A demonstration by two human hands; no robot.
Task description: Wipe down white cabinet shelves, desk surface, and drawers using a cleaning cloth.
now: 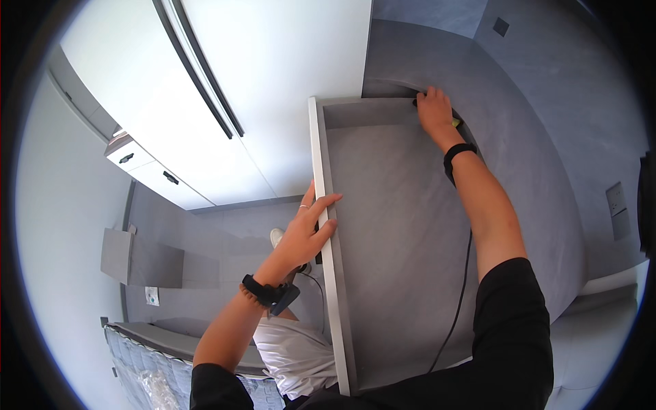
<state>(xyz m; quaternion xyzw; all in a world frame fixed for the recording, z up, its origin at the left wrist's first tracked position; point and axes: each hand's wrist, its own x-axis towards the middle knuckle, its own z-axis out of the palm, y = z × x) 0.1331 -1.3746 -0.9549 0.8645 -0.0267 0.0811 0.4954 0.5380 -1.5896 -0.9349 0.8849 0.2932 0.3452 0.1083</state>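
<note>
An open drawer [394,246] with a grey inside and a pale front edge is pulled out before me. My left hand [312,225] rests over the top of the drawer front, fingers on its inner side and outer side. At the drawer's far right corner my right hand [434,110] has its fingers bent down on the rim, by a dark piece that is mostly hidden; a small yellow-green bit shows beside the wrist. What the right fingers touch cannot be made out. A black cable [464,287] runs along the drawer's right part.
A white cabinet [277,66] with long dark handles stands beyond the drawer at the left. A grey box-shaped piece [117,256] is on the left. A quilted mattress [148,364] lies at the lower left. A wall socket [615,199] is at the right.
</note>
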